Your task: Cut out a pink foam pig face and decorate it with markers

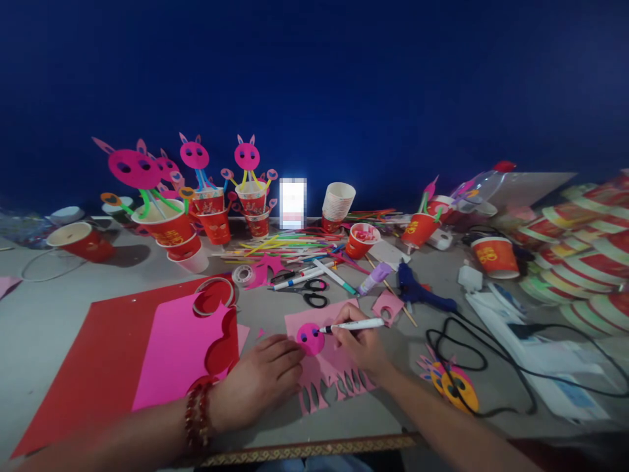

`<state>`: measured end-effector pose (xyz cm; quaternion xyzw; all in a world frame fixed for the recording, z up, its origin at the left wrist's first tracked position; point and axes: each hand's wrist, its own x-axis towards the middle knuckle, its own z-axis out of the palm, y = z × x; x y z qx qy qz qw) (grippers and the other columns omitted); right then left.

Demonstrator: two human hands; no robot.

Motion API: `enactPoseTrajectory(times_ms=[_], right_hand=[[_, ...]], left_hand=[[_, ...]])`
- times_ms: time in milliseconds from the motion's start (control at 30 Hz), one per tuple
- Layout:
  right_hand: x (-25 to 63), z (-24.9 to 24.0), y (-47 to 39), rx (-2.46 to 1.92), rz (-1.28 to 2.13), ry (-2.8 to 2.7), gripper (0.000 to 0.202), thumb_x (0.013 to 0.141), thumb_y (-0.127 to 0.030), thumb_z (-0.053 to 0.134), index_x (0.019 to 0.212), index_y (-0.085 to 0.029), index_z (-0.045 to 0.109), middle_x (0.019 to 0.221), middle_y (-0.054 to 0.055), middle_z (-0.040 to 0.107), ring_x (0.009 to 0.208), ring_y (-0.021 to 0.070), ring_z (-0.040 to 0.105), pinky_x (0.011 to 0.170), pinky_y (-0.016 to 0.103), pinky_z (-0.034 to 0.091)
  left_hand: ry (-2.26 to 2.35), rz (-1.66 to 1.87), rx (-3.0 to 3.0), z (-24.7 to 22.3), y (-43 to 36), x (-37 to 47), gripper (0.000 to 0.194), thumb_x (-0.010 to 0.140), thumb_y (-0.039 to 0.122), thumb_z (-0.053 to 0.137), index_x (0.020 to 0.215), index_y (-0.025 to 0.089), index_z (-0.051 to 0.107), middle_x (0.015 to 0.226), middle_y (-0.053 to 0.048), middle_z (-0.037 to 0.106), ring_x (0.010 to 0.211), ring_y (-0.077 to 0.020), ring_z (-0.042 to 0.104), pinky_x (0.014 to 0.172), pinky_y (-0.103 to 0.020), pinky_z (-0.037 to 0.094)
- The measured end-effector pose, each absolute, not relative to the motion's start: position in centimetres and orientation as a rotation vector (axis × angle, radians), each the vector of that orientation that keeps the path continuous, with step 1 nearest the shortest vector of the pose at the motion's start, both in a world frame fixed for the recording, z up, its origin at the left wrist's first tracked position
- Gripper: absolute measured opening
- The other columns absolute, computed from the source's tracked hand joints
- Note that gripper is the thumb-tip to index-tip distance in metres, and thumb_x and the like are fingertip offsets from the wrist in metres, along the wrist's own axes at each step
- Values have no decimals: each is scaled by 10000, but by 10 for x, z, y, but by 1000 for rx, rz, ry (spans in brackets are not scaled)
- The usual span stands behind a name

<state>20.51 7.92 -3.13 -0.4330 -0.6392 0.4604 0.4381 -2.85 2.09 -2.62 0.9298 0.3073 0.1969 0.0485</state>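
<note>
A white marker [361, 324] is gripped by my right hand [361, 347], its dark tip at one eye of a round magenta paper face [310, 339]. Two purple-and-black eyes show on that face. It rests on a light pink paper sheet [339, 367] with several petal-shaped cutouts along its near edge. My left hand [268, 377] lies flat, its fingertips at the left edge of the round face. Left of it lies a bright pink sheet [170, 347] with scalloped cuts, on top of a red sheet [88, 367].
Black scissors [312, 295], a tape roll [242, 275] and a purple glue stick [375, 278] lie beyond my hands. Right stands a blue glue gun [417, 288] with its black cord. Cups with pink paper figures [167, 226] line the back, near straws [275, 246] and stacked cups [339, 200].
</note>
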Motion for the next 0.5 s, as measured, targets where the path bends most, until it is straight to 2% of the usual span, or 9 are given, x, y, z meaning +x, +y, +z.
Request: enactPoseTrajectory(times_ms=[333,500], right_hand=[[205,-30,79,-1084,1166,-1556,134,828,-205,567,701,-228,530,588,-43,519,520,135,492,508,248,381],[205,-27,79,-1085,1216,-1519,136,850,-256,554,723,-225,516,564,-50,530,501,133,511,503,243,398]], left_hand=[[939,632,2849,-25,22,-28,140,978,258,507,1019,182,617,1191,-37,696,1113,-190,604,1058,-393,401],[950,648,2837,-26,21,-29,138,978,247,501,1030,186,613,1194,-33,697,1122,-186,607,1069,-397,380]])
